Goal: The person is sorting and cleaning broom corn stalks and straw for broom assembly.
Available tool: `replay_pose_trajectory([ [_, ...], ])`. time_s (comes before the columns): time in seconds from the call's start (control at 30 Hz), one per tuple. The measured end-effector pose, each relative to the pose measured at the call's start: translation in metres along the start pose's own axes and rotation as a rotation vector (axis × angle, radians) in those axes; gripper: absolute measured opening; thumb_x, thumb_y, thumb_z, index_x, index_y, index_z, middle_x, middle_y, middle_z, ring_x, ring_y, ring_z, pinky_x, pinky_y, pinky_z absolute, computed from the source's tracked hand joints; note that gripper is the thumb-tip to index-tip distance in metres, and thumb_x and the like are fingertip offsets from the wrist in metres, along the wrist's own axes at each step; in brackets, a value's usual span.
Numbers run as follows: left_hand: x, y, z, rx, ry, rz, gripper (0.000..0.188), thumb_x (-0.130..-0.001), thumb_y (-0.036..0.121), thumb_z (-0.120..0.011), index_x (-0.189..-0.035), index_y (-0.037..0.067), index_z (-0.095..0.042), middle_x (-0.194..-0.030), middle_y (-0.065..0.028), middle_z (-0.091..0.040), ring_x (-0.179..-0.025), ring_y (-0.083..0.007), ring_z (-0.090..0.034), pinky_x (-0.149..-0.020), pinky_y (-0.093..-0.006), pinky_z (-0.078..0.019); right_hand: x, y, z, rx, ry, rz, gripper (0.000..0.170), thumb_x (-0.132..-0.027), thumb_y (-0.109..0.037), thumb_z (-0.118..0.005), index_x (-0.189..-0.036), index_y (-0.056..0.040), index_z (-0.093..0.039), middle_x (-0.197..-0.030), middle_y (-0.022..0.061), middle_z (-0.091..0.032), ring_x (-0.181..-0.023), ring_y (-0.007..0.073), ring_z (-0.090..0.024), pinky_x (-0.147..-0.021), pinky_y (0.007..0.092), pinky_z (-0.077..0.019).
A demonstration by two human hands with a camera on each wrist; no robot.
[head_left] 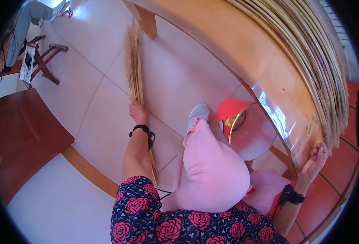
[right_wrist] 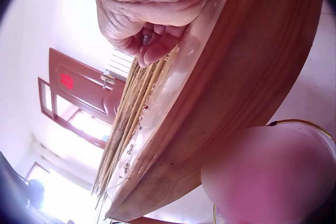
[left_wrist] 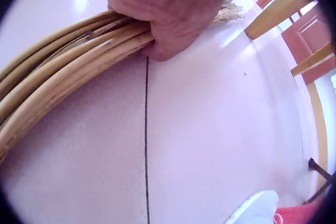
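Note:
My left hand grips a bundle of dry broomcorn stalks above the tiled floor. Its feathery heads point away from me, while the bare stalks run back past my wrist. On the yellow wooden table at the right lies a big pile of similar stalks, long and curved in this view. At that pile's near, feathery end is my right hand. Its fingers are curled, thumb and fingertips pinching at the stalk tips; the fingers hide how many they hold.
A red bucket stands beside my leg, partly beneath the table edge. To the left are a brown chair seat, a folding stool and another person's leg. Red-handled scissors lie on the far floor.

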State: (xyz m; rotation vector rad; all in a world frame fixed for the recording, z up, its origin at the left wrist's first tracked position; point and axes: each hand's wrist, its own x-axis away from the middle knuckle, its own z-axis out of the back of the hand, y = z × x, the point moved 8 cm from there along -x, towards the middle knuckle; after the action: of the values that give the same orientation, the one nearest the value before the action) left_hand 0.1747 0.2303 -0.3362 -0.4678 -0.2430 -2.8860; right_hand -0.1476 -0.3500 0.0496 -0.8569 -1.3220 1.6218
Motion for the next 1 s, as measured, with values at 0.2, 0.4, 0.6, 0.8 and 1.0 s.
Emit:
replay_pose_trajectory([
  [0.2,-0.011,-0.022,0.002,0.040,0.014,0.073,0.077,-0.072,0.010,-0.058,-0.136,0.008,-0.016,-0.099,-0.0241,-0.055,-0.090,-0.0410,-0.056,-0.079,-0.0466,-0.0461,0.001,-0.002,-0.004,0.049,0.003,0.000,0.021,-0.090,-0.012,-0.051,-0.108,-0.0008,-0.052,-0.092,0.0047,-0.057,-0.071,0.0069,-0.049,-0.063,0.0179,-0.0387],
  [0.4,-0.009,-0.027,0.005,0.080,-0.050,0.170,0.077,-0.072,0.013,-0.059,-0.136,0.012,-0.017,-0.103,-0.0225,-0.056,-0.094,-0.0397,-0.056,-0.080,-0.0461,-0.0458,-0.002,0.003,0.003,0.058,-0.012,-0.005,0.023,-0.091,-0.014,-0.050,-0.110,-0.0004,-0.051,-0.093,0.0028,-0.056,-0.072,0.0052,-0.047,-0.064,0.0172,-0.0375],
  [0.6,-0.012,-0.036,0.002,0.026,0.082,0.138,0.068,-0.075,0.012,-0.056,-0.133,0.012,-0.022,-0.093,-0.0212,-0.057,-0.084,-0.0397,-0.057,-0.074,-0.0478,-0.0461,-0.001,0.002,0.003,0.064,0.004,0.007,0.024,-0.091,-0.014,-0.050,-0.111,-0.0002,-0.052,-0.093,0.0030,-0.058,-0.071,0.0051,-0.047,-0.063,0.0166,-0.0374],
  [0.8,-0.010,-0.024,0.014,0.096,0.054,0.152,0.063,-0.075,0.012,-0.056,-0.130,0.011,-0.026,-0.093,-0.0230,-0.057,-0.086,-0.0405,-0.057,-0.075,-0.0485,-0.0456,-0.002,0.001,0.002,0.077,-0.023,0.016,0.022,-0.091,-0.013,-0.051,-0.108,-0.0005,-0.053,-0.092,0.0041,-0.059,-0.071,0.0053,-0.049,-0.061,0.0168,-0.0382],
  [1.0,-0.034,-0.013,0.012,0.133,-0.077,0.139,0.063,-0.074,0.011,-0.055,-0.130,0.008,-0.026,-0.098,-0.0224,-0.056,-0.089,-0.0413,-0.056,-0.076,-0.0475,-0.0457,-0.002,0.001,0.002,0.097,-0.018,0.028,0.022,-0.091,-0.013,-0.050,-0.108,-0.0001,-0.053,-0.092,0.0043,-0.059,-0.071,0.0051,-0.049,-0.061,0.0167,-0.0379],
])
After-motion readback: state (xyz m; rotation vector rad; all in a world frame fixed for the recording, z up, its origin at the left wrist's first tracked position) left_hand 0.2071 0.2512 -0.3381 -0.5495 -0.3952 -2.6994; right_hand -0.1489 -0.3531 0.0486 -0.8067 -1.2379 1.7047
